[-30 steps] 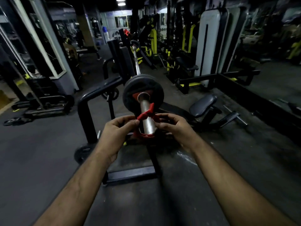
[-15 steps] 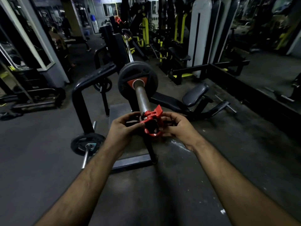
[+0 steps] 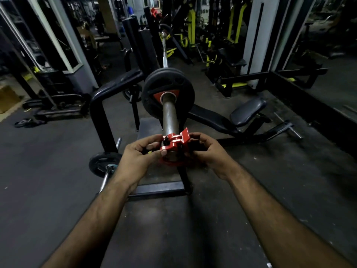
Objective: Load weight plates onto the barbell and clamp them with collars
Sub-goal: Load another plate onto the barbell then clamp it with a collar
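A barbell sleeve [image 3: 170,117] points toward me from a bench rack. Black weight plates [image 3: 167,91] with a red centre mark sit far up the sleeve. A red collar [image 3: 174,145] is around the sleeve's near end, well apart from the plates. My left hand [image 3: 138,154] grips the collar's left side, thumb on its front. My right hand [image 3: 204,147] holds its right side by the raised red lever. The sleeve tip shows inside the collar ring.
A small plate on a short bar [image 3: 103,165] lies on the floor at lower left. The black rack frame [image 3: 100,117] stands left of the sleeve. A padded bench seat [image 3: 247,112] sits to the right. More loose plates [image 3: 25,122] lie at far left.
The view has come closer and tilted down. The collar has stayed at the sleeve's near end, turned so its lever block faces up, with both hands still on it.
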